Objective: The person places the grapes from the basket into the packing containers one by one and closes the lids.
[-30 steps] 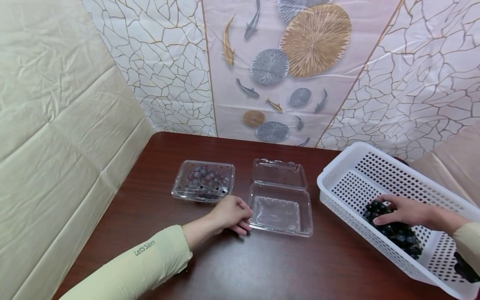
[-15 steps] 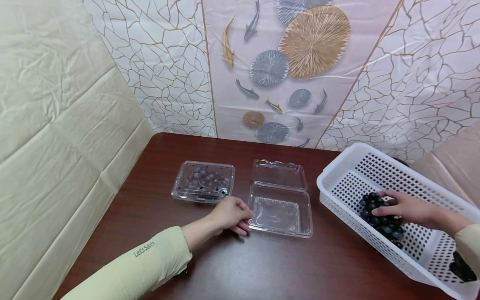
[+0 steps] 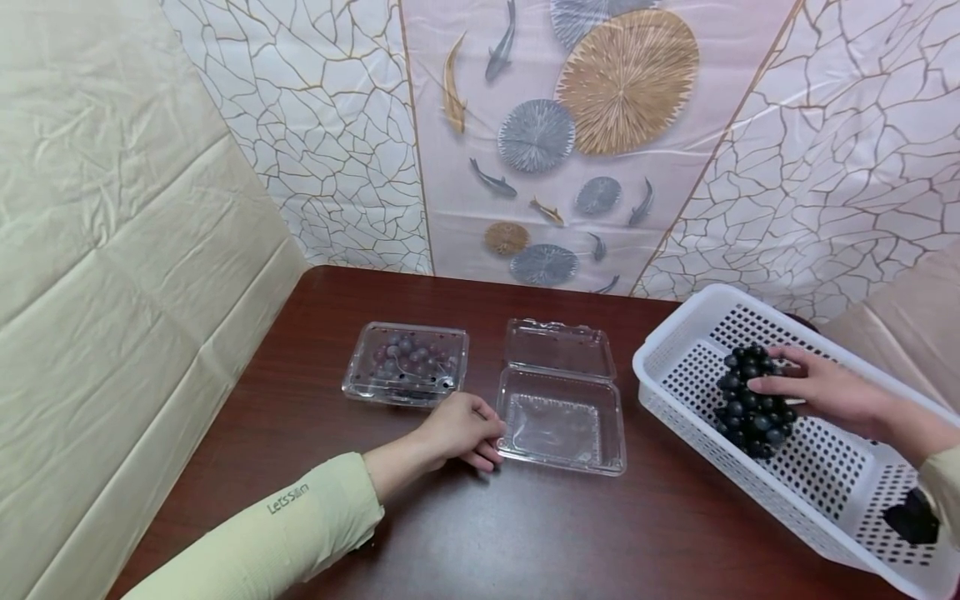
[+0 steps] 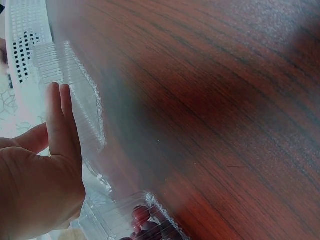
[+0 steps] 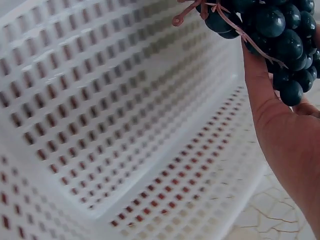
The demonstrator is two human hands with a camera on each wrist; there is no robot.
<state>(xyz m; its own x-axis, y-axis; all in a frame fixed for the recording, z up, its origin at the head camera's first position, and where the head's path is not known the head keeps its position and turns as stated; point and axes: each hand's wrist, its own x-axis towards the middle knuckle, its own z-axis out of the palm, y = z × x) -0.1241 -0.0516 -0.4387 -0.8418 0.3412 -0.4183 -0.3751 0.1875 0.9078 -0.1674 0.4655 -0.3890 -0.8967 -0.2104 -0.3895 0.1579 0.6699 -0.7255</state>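
My right hand (image 3: 832, 387) grips a bunch of dark grapes (image 3: 750, 408) over the white perforated basket (image 3: 663, 404). In the right wrist view, plump grapes (image 5: 287, 45) and a reddish stem (image 5: 240, 32) show above the hand (image 5: 287, 137). On the table, my left hand (image 3: 461, 427) pinches the front left corner of a clear plastic clamshell box (image 3: 558, 463), which stands unlatched with its lid (image 3: 558, 348) tipped back and nothing inside. Two straight fingers (image 4: 61, 120) of that hand overlap the box in the left wrist view; the contact is hidden there.
Left of the unlatched box, a closed clamshell box (image 3: 363, 379) holds reddish-purple grapes (image 3: 412, 354). Something black (image 3: 911, 517) lies in the near end of the basket. The dark wooden table (image 3: 555, 542) meets patterned wall cloth (image 3: 360, 183) at the back.
My right hand has raised the bunch of grapes from the basket floor, moving it slightly left and away. The left hand and both clear boxes have stayed put.
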